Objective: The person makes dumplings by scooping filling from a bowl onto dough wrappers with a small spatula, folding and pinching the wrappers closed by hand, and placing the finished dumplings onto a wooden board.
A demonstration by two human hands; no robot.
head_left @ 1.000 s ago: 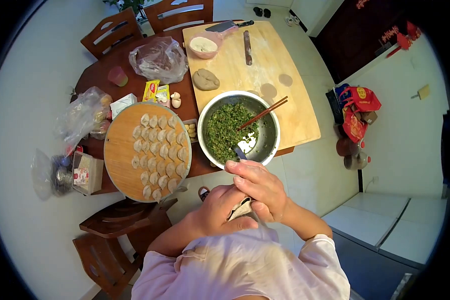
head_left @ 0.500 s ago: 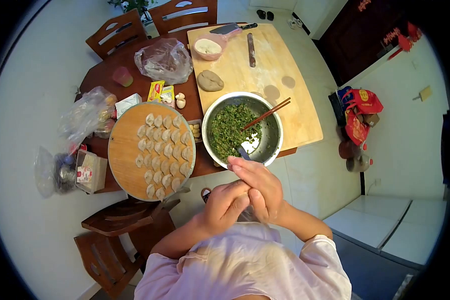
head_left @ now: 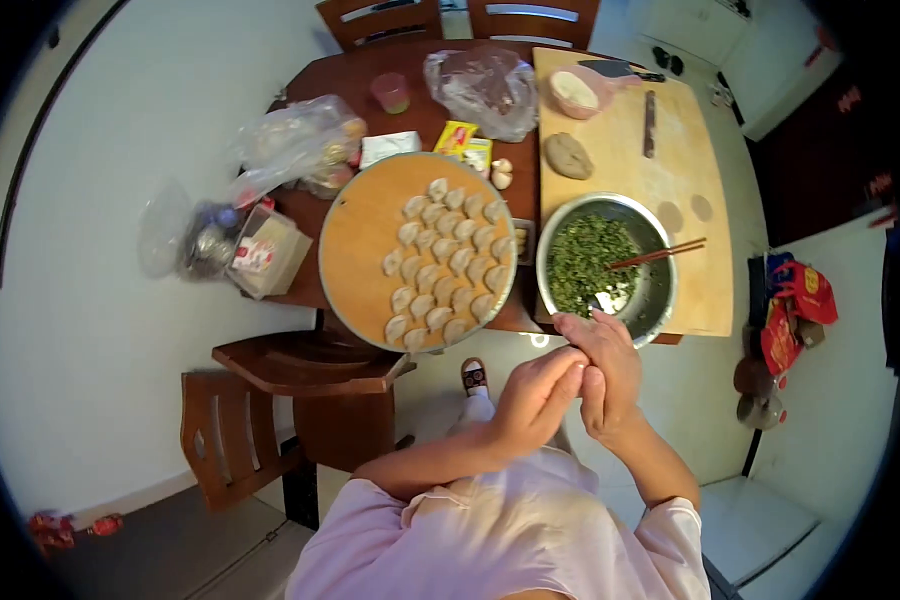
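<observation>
My left hand (head_left: 536,398) and my right hand (head_left: 610,372) are closed and pressed together, thumbs side by side, in front of the table's near edge. Whatever lies between them is hidden. Just beyond my right hand stands a steel bowl (head_left: 658,290) of chopped green filling (head_left: 588,262). A pair of chopsticks (head_left: 660,254) leans in it, and a small flat utensil (head_left: 602,303) shows at its near side. To the left, a round board (head_left: 365,240) carries several rows of folded dumplings (head_left: 445,258). Round dough wrappers (head_left: 702,207) lie on the wooden board (head_left: 705,285).
Farther back on the wooden board are a dough lump (head_left: 568,156), a rolling pin (head_left: 650,125), a cleaver (head_left: 610,68) and a pink bowl (head_left: 574,105) of white flour. Plastic bags (head_left: 485,90), a yellow packet (head_left: 455,137) and a cup (head_left: 391,93) occupy the table. A chair (head_left: 300,365) stands front left.
The view has turned left, so table, bowl and dumplings sit farther right in the picture. Both hands remain pressed together, with the right fingers slightly shifted.
</observation>
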